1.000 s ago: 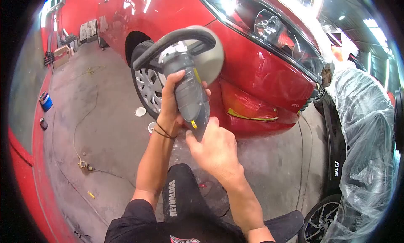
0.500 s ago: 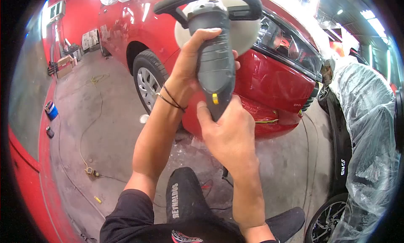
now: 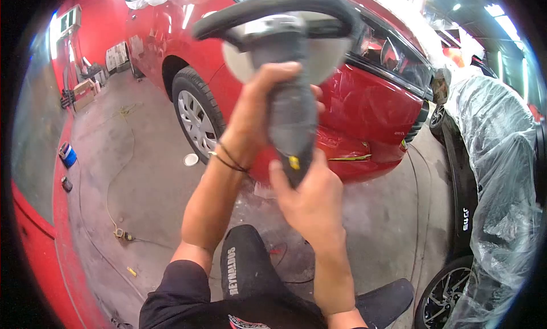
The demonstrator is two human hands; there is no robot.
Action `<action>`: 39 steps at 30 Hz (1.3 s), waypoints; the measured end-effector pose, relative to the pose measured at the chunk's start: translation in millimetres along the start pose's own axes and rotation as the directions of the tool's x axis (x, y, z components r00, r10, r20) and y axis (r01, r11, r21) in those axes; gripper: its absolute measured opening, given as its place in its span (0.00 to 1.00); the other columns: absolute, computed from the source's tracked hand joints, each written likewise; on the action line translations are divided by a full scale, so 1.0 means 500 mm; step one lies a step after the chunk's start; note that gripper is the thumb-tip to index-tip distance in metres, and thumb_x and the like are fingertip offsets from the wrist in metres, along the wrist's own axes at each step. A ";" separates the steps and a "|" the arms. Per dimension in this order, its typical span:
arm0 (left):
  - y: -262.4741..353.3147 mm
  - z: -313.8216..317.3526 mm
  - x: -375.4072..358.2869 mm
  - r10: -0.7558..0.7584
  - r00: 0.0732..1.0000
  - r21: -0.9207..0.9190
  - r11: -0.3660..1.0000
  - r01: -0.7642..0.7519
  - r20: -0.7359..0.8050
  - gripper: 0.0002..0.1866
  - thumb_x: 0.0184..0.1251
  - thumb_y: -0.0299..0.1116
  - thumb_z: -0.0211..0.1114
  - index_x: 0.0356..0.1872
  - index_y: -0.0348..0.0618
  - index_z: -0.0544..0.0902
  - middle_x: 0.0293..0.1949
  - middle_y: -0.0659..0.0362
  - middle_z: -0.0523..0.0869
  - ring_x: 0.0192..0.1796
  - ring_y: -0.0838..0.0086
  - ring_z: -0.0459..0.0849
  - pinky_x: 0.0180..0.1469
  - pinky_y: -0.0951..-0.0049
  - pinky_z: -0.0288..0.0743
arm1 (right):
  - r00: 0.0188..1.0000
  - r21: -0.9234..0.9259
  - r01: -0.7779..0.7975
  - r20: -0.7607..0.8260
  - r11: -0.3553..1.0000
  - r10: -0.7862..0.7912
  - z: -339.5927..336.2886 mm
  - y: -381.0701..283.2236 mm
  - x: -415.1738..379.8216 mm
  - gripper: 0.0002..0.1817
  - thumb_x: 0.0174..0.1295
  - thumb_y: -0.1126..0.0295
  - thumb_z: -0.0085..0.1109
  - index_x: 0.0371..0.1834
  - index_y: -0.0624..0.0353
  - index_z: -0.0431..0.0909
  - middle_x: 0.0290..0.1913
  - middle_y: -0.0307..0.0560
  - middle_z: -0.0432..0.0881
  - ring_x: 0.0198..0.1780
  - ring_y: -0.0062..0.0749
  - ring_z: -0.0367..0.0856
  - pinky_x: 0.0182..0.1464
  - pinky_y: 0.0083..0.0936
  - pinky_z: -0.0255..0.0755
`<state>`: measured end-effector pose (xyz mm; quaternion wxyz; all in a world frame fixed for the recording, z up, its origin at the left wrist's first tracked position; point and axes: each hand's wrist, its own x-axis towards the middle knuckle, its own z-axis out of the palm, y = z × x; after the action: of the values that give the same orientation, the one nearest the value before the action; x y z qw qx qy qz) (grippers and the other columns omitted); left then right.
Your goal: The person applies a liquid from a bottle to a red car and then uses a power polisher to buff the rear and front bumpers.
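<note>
A dark grey car polisher (image 3: pixel 292 115) with a looped black handle (image 3: pixel 273 7) and a whitish round pad (image 3: pixel 330 58) is held up before me. My left hand (image 3: pixel 256 104), dark bands at its wrist, wraps the middle of the body with the thumb on top. Near the yellow switch, my right hand (image 3: pixel 313 195) closes round the tail end. Behind the tool is the rear of a red car (image 3: pixel 364 109); the pad overlaps its paintwork, and the pad's working face is hidden from me. Motion blurs the polisher slightly.
To the right stands a dark car (image 3: pixel 456 198) under clear plastic sheeting (image 3: pixel 496 152). Cables (image 3: pixel 416 215) run over the grey floor. A white disc (image 3: pixel 191 159) lies by the red car's wheel (image 3: pixel 196 115). Left, a blue can (image 3: pixel 68 155) stands along the wall.
The polisher's tail and my right hand have dropped lower in view. The looped handle has shifted a little left and down. Both hands keep their hold.
</note>
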<state>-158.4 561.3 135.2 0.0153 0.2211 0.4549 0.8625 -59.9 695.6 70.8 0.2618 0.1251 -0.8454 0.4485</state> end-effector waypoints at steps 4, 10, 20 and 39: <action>-0.082 0.114 0.022 0.090 0.987 0.204 0.972 -0.116 0.131 0.22 0.66 0.43 0.80 0.49 0.33 0.89 0.38 0.55 0.93 0.34 0.72 0.92 0.40 0.68 0.87 | 0.974 0.179 -0.207 -0.054 0.962 0.220 -0.061 0.077 -0.062 0.19 0.72 0.61 0.73 0.52 0.68 0.82 0.33 0.55 0.90 0.32 0.51 0.91 0.38 0.47 0.82; -0.145 0.129 0.011 0.139 0.987 0.318 0.935 -0.156 0.075 0.27 0.55 0.35 0.87 0.54 0.34 0.86 0.47 0.53 0.94 0.45 0.71 0.92 0.50 0.64 0.88 | 0.934 0.375 -0.321 -0.025 0.870 0.356 -0.035 0.141 -0.086 0.09 0.71 0.69 0.71 0.41 0.64 0.83 0.29 0.41 0.85 0.25 0.21 0.81 0.28 0.27 0.72; -0.156 0.127 0.005 0.365 0.929 0.278 0.900 -0.336 -0.062 0.19 0.69 0.40 0.77 0.48 0.34 0.86 0.36 0.54 0.92 0.35 0.68 0.93 0.40 0.66 0.88 | 0.953 0.184 -0.283 0.161 0.941 0.255 -0.151 0.135 0.002 0.18 0.60 0.67 0.75 0.50 0.67 0.88 0.39 0.52 0.93 0.44 0.33 0.91 0.54 0.36 0.83; -0.495 0.332 0.104 0.029 0.999 0.406 0.913 -0.036 0.024 0.39 0.48 0.40 0.84 0.61 0.33 0.80 0.50 0.46 0.92 0.52 0.57 0.93 0.61 0.59 0.86 | 0.897 0.560 -0.360 -0.013 0.746 0.442 -0.245 0.546 -0.079 0.09 0.75 0.65 0.66 0.38 0.58 0.83 0.27 0.41 0.83 0.28 0.27 0.83 0.33 0.27 0.76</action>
<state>-182.9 847.2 39.2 -0.0414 0.2345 0.6201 0.7475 -108.4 950.1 -83.7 0.1730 -0.0237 -0.6681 0.7233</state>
